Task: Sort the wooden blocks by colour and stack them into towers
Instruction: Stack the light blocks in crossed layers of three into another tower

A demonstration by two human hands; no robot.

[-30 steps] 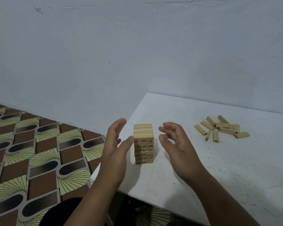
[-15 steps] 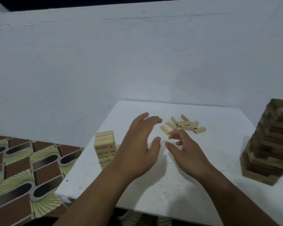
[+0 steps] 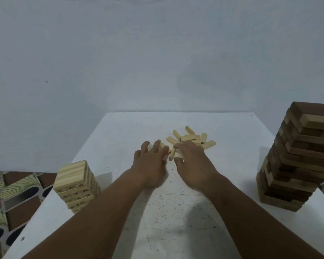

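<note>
Several loose pale wooden blocks lie in a heap at the middle of the white table. My left hand and my right hand reach over the near edge of that heap, palms down, fingers spread and holding nothing. The fingertips cover a few blocks. A short tower of pale blocks stands at the table's left edge. A taller, uneven tower of dark brown blocks stands at the right.
A plain pale wall rises behind the table. The patterned brown, green and black floor shows past the table's left edge. The pale tower stands very close to that edge.
Both hands left the pale tower and moved right and forward to the loose heap. The view swung right, bringing the dark tower into sight.
</note>
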